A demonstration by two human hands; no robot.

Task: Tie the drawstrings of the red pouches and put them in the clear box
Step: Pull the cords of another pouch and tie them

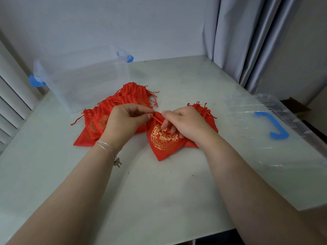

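**Drawstring Worked at Pouch Mouth, Clear Box Waiting Behind**

Pictured mid-knot at a pale table (159, 183): left hand (123, 119) and right hand (184, 124) brought together over the gathered neck of a red pouch (162, 140), gold pattern facing up. Pinched a thin red drawstring (155, 118) between left thumb and curled fingertips; pulled taut toward the right hand, whose fingers curled down around the cord and the pouch mouth, exact grip on the far end hard to tell. Kept flat on the table, probably so the cloth stayed put while both hands handled the cord at the top.

Heaped just behind the left hand, a pile of red pouches (109, 110), strings trailing loose, seemingly not yet tied. Tucked under and beyond the right hand, another pouch (203, 110), neck bunched and cord looking knotted, likely set aside as done. Nothing red seen inside the clear box (85, 82), standing open at the far left of the table, well within reach past the pile.

Laid to the right, the box's clear lid (265, 138) with blue handle (272, 126), well apart from the work. Hung at the far right, a grey curtain (247, 41). Worn on the left wrist, a thin bracelet (106, 145). Standing between hands and box, only the loose heap, apt to snag a trailing string on the way over.
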